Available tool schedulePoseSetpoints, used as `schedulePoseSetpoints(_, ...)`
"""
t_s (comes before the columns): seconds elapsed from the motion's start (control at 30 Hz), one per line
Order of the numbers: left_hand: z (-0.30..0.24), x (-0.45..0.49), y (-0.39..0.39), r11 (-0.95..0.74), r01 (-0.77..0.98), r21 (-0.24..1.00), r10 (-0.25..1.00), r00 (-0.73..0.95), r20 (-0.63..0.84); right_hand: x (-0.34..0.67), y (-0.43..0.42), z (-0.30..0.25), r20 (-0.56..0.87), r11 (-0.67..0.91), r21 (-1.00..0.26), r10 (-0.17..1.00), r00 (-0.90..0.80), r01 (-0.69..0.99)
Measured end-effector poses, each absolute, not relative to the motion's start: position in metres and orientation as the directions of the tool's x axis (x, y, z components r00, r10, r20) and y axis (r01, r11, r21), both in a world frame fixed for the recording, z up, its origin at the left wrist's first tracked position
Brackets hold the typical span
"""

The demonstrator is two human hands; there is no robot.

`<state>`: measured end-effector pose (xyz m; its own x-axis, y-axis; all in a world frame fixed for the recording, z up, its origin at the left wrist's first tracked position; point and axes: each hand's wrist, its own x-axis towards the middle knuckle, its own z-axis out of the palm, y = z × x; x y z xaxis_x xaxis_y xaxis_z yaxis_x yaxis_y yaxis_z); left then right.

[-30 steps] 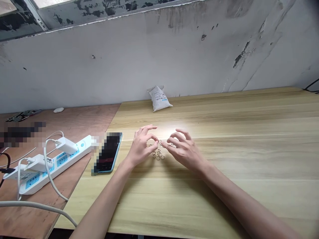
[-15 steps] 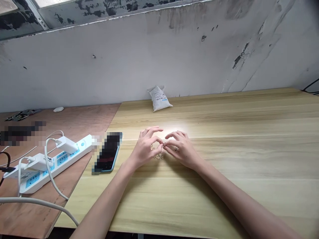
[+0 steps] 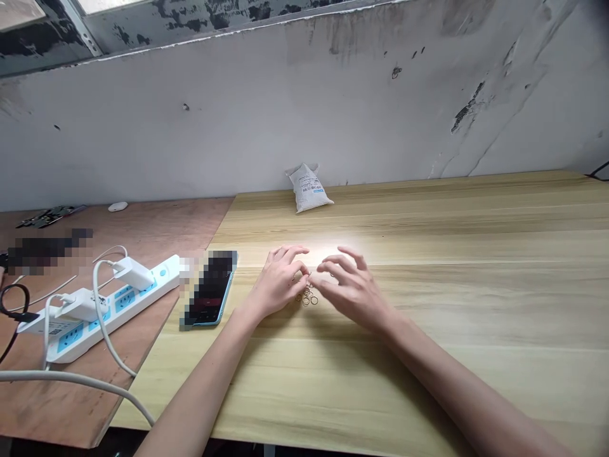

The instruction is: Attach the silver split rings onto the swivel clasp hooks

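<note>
Several small metal rings (image 3: 308, 297) lie in a loose heap on the light wooden table (image 3: 428, 304). My left hand (image 3: 278, 282) rests on the table just left of the heap, thumb and forefinger pinched on one small ring. My right hand (image 3: 349, 289) is just right of the heap, thumb and forefinger pinched at the same spot and the other fingers raised and spread. The fingertips of both hands meet above the rings.
A phone (image 3: 210, 289) lies left of my left hand. On the brown board further left sit a white power strip (image 3: 102, 308) with plugged chargers and cables (image 3: 71, 381). A small white bag (image 3: 309, 188) stands by the wall.
My hands came together over the rings and stay pinched at one point; my right hand's other fingers have spread and lifted since half a second ago.
</note>
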<state>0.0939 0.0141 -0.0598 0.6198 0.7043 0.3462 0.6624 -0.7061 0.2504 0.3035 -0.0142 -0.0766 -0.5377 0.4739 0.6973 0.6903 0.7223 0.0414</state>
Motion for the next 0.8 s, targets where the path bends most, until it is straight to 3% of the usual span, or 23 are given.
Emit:
schedulePoseSetpoints(0.17, -0.059, 0.076, 0.025, -0.688, 0.695, 0.208, 0.718, 0.613, 0.329, 0.340, 0.010, -0.087, 0.670, 0.559, -0.205, 0.679, -0.302, 0.803)
schedulePoseSetpoints(0.33, -0.064, 0.069, 0.030, -0.715, 0.661, 0.227, 0.698, 0.654, 0.293, 0.354, 0.021, -0.103, 0.556, 0.590, -0.361, 0.758, -0.342, 0.722)
schedulePoseSetpoints(0.6, -0.067, 0.079, 0.024, -0.676, 0.637, 0.372, 0.736, 0.616, 0.281, 0.346, 0.016, -0.105, 0.480, 0.597, -0.488, 0.793, -0.375, 0.637)
schedulePoseSetpoints(0.8, -0.081, 0.096, 0.006, -0.687, 0.601, 0.409, 0.717, 0.651, 0.248, 0.329, -0.002, -0.098, 0.431, 0.639, -0.490, 0.769, -0.473, 0.593)
